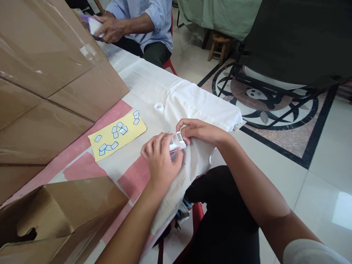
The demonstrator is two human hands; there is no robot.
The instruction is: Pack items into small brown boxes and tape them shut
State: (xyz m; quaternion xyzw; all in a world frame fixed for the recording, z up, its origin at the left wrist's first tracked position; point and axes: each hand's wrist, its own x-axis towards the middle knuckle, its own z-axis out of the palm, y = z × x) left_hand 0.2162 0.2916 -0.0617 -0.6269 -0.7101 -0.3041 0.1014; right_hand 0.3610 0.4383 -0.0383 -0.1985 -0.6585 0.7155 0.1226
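A small white device (179,144) with a grey rectangular inset lies on the cloth near the table's corner. My left hand (162,156) is curled over its left end, with thumb and fingers pressing against its sides. At the far right end, the bent fingers of my right hand (196,131) close around its edge by the inset. A twisted cord (167,123) runs from behind the device to a white ring (158,106) on the cloth. Left of my hands is a yellow sheet (118,135) bearing several small blue-edged white stickers (116,132).
Large taped cartons (55,73) stand along the left, and an open cardboard box (82,201) is at lower left. The white tablecloth (187,91) is rumpled. Across the table, a seated person in a light blue shirt (162,18) handles a purple-and-white packet (93,25). A wooden stool (219,47) stands behind.
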